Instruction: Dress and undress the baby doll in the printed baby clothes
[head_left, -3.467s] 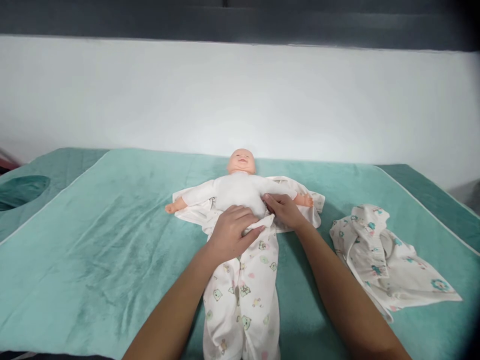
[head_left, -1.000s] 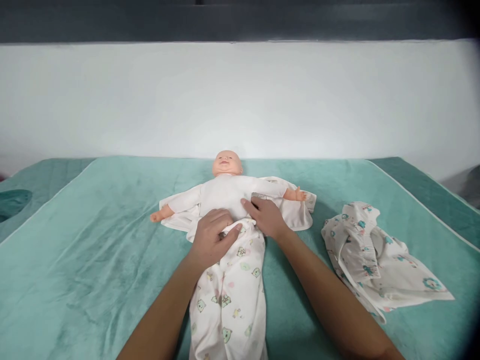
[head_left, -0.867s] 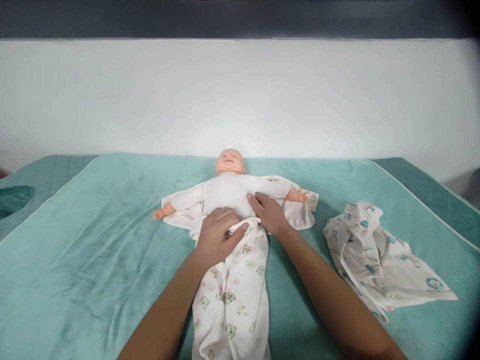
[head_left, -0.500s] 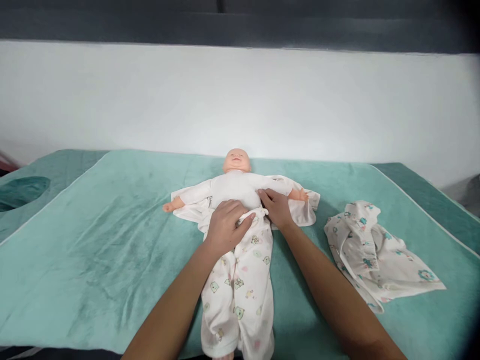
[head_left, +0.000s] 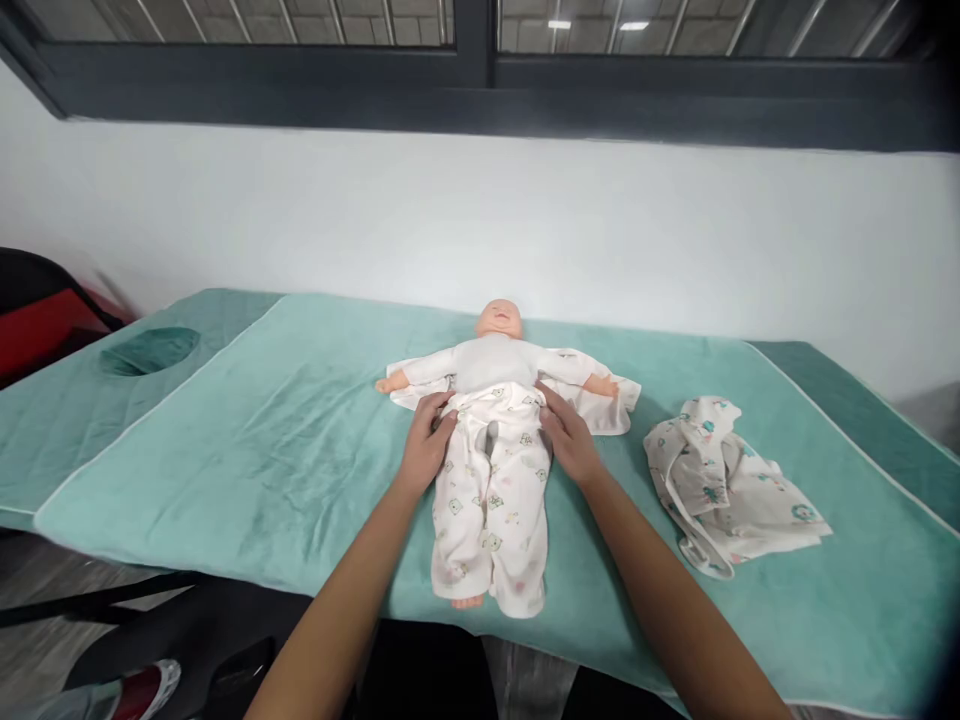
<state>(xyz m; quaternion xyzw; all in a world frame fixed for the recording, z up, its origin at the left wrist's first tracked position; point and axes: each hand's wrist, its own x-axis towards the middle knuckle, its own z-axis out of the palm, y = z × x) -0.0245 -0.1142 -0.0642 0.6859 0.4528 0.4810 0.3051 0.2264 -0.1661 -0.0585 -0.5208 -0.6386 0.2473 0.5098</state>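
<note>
A baby doll (head_left: 499, 320) lies on its back with its arms spread, in a white long-sleeved top (head_left: 484, 362). White printed trousers (head_left: 491, 500) cover its legs, their waistband up at the belly. A small grey gap shows at the crotch, and toes peek out below one leg. My left hand (head_left: 427, 445) pinches the trousers at the left side of the waist. At the right side, my right hand (head_left: 570, 438) grips them too, fingertips partly hidden by cloth. A spread-open garment (head_left: 600, 412) lies beneath the doll's arms.
Another white printed garment (head_left: 739, 490) lies crumpled at the right on the green bed cover (head_left: 247, 450). The bed has a face hole (head_left: 150, 352) at the left. A dark chair (head_left: 187, 640) stands below its front edge. Behind are a white wall and a window frame (head_left: 300, 85).
My left hand has moved from the front of the waistband to its left side, and my right hand slightly down its right side. The waistband now lies flat. The view has tilted up and pulled back.
</note>
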